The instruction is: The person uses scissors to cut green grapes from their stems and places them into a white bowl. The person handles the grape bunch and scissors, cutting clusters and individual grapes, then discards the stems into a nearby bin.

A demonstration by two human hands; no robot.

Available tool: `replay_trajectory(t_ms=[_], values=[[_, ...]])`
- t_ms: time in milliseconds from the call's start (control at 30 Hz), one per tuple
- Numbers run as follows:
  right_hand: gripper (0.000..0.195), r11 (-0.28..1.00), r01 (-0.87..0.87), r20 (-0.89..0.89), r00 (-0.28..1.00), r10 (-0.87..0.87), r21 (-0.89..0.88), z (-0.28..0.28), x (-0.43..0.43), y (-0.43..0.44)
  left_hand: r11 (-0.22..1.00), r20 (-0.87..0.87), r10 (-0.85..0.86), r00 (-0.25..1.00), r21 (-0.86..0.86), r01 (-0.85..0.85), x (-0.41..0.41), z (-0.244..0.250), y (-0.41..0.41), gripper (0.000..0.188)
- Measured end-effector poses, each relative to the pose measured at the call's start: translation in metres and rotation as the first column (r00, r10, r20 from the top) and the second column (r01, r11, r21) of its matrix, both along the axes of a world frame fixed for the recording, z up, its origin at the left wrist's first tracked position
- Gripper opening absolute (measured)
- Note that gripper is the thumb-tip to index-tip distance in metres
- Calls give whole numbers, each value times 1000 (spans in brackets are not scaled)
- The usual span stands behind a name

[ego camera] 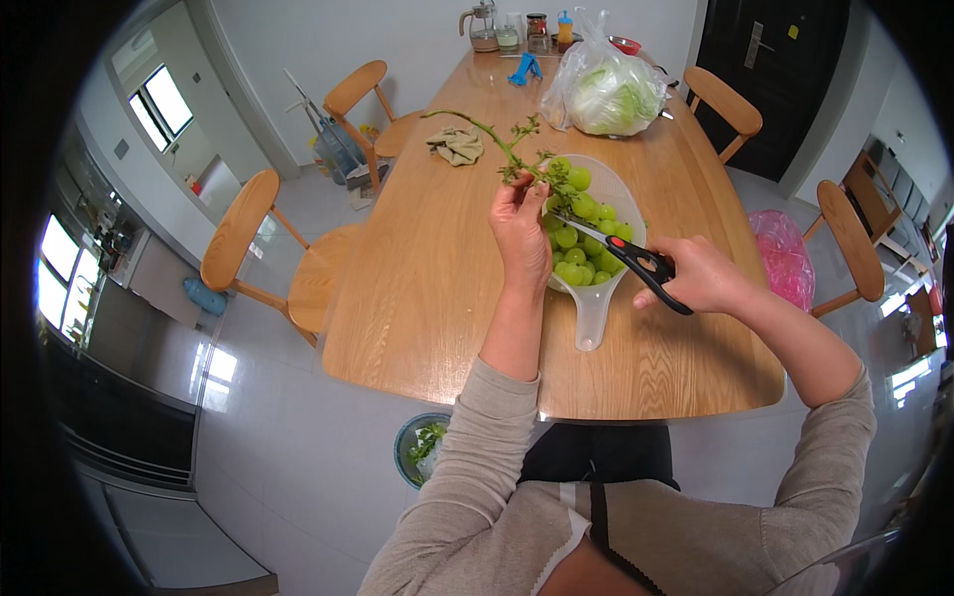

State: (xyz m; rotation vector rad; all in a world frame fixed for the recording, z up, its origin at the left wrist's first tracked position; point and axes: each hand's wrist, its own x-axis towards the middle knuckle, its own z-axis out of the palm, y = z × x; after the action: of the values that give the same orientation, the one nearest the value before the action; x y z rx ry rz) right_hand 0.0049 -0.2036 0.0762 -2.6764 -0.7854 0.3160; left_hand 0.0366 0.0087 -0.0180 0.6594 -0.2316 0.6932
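Note:
My left hand (524, 223) holds a green grape stem (498, 138) with many bare stubs, over the left side of a white plastic strainer (632, 195). Several loose green grapes (580, 257) lie in the strainer, whose handle points towards me. In my right hand (697, 276) is a pair of black-handled scissors (647, 270). The scissor blades reach left over the grapes, with their tips at the lower end of the stem. Whether the blades touch the stem, I cannot tell.
The strainer rests on a wooden table (417, 298). Farther back are a crumpled cloth (456, 145), a bagged cabbage (615, 97), a blue plastic tool (526, 68), a glass kettle (484, 30) and jars. Wooden chairs flank the table. A bin (406, 451) with green scraps stands on the floor.

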Motion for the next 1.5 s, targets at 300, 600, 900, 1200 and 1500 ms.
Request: replay_trajectory(t_ms=[300,600,900,1200,1500], values=[[52,999,-3,87,996,6,-36,2,-2,2,1000,-14,-2,1000,10,2,1,-1,-1,17],[61,996,-51,147,987,61,-71,-2,-2,-11,1000,5,9,1000,0,-9,2,-2,3,15],[72,995,-11,151,988,26,-104,-9,3,-28,1000,1,-1,1000,15,1,3,-3,3,14],[60,999,-48,-119,992,45,-25,-5,9,-26,999,0,-32,999,-18,32,-2,4,0,17],[53,981,109,-370,928,-43,160,-13,11,-23,997,-64,-58,996,43,61,-3,1,4,17]])
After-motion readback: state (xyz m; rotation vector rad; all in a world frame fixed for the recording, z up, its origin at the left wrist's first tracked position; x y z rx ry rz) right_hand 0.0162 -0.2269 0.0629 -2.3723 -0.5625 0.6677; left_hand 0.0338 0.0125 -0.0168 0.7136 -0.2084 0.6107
